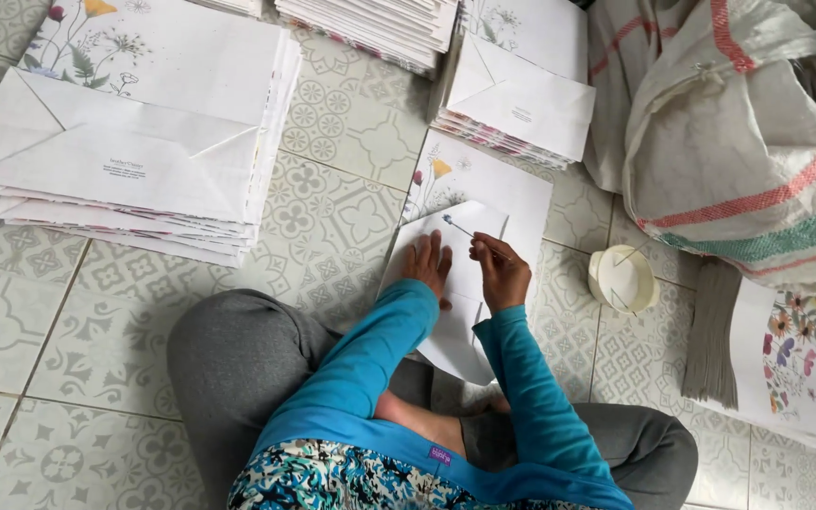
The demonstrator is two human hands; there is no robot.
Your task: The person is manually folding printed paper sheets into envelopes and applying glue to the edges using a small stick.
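A white paper bag with a flower print (469, 189) lies flat on the tiled floor in front of me, its bottom flaps folded open. My left hand (429, 264) presses flat on the folded flap. My right hand (500, 271) pinches a thin stick (461, 227) whose tip rests on the flap. Both arms wear blue sleeves.
A tall stack of finished white bags (134, 142) lies at the left, a smaller stack (517, 104) behind, more at the top. A small white cup of glue (621, 280) stands at the right, beside flat printed sheets (786, 359) and a woven striped sack (739, 142).
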